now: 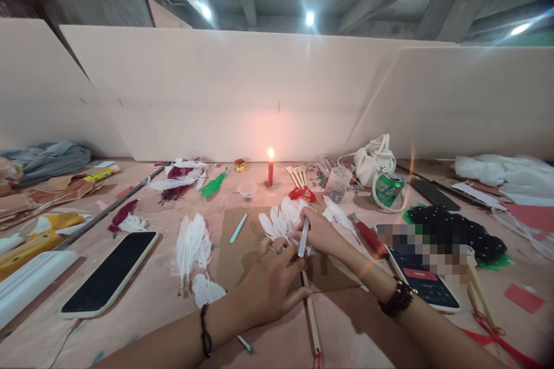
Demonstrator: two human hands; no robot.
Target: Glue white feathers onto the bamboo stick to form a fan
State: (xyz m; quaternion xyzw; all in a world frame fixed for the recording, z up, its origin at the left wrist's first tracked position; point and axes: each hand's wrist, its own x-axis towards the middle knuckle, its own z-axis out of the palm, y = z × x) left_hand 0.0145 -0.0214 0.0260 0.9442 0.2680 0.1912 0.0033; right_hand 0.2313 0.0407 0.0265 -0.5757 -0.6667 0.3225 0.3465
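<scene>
Near the middle of the table, a wooden stick (311, 323) with a red cord at its near end points up to a fan of white feathers (281, 219). My left hand (274, 279) is closed around the stick's upper part, just below the feathers. In the fingers of my right hand (318, 228) is a translucent white stick (304, 236), its lower end over the join of stick and feathers. Both hands are over a brown cardboard sheet (234, 251), where a pale turquoise stick (238, 228) lies. My fingers hide the join.
A lit red candle (270, 174) stands behind the cardboard. White feathers (193, 245) and a phone (110, 274) lie left. At right are another phone (424, 277), a green can (388, 189), a plastic cup (337, 183) and a black dotted bundle (454, 230).
</scene>
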